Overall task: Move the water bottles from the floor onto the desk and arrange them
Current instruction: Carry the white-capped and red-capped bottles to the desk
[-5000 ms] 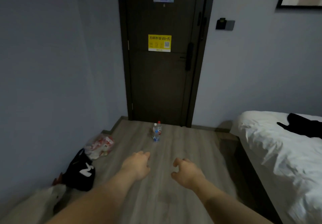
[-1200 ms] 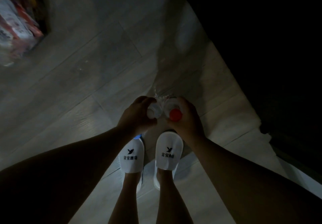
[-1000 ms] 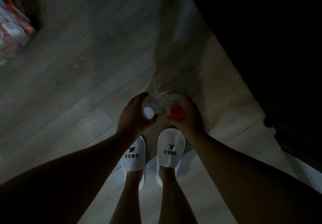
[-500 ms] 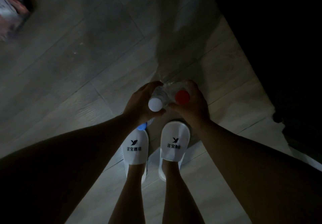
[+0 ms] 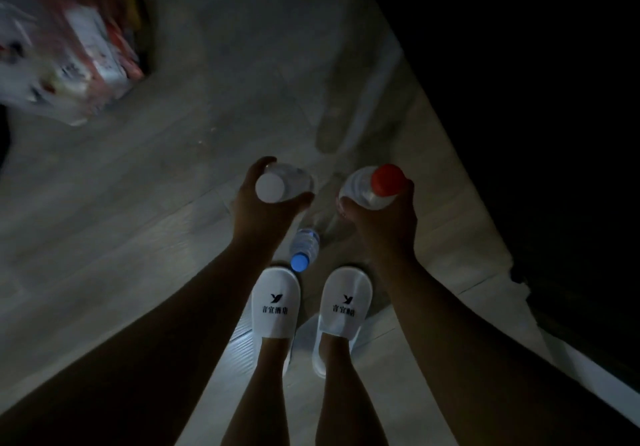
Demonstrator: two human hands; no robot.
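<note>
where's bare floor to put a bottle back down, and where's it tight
Bare floor spreads between the blurred packets and the left hand. Crowded: the blue-cap bottle sits between the forearms, just ahead of the slippers.

A hotel guest room, or lodging of that kind, is suggested. At 6 o'clock a pair of thin white disposable slippers (image 5: 275, 307) is worn, each printed with a small bird-like logo and a line of Chinese characters that appears to read as a hotel's name. The floor (image 5: 138, 220) is laid in pale wood-look planks, dimly lit. A blue-capped water bottle (image 5: 304, 248) is seen standing on it just ahead of the slippers. At 10 o'clock a blurred heap of printed packets and bags (image 5: 79, 57) is left on the floor. From 1 to 4 o'clock the view is filled by an unlit dark mass (image 5: 536, 99) that cannot be identified.
</note>
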